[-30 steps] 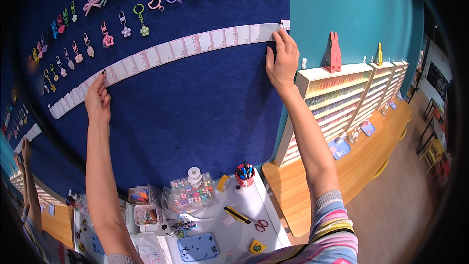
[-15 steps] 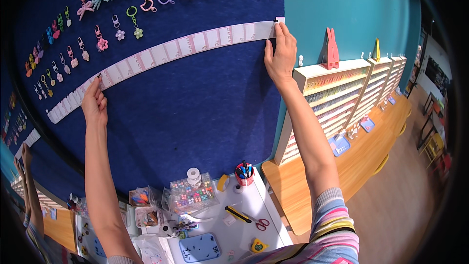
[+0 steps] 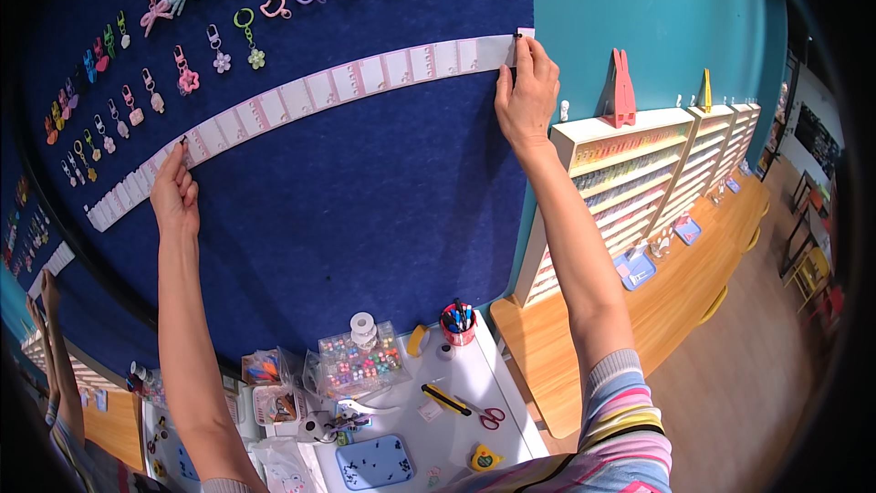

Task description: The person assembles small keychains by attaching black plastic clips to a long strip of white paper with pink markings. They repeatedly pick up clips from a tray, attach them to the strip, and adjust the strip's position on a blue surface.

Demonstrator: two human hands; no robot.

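A long strip of paper (image 3: 319,89) with white and pink panels runs across a dark blue felt board (image 3: 365,192). My left hand (image 3: 175,194) is on its left part, fingers curled, thumb and index fingertip closed at a small black push pin (image 3: 182,140). At the strip's right end my right hand (image 3: 527,100) presses with its fingers stretched upward and the thumb apart at the lower edge. Another black pin (image 3: 518,36) shows beside its index fingertip. Both forearms are raised.
Rows of keychains (image 3: 246,36) hang above the strip. Below stands a white table (image 3: 429,456) with a bead box (image 3: 360,361), a blue tray (image 3: 374,463) of small black pieces, a cutter (image 3: 445,399), scissors (image 3: 488,415) and a pen cup (image 3: 458,324). Shelves (image 3: 620,164) stand right; a mirror (image 3: 55,329) left.
My right fingertips have shifted slightly, the index now closer beside the black pin. My left hand stays at its pin. The strip keeps its place on the board.
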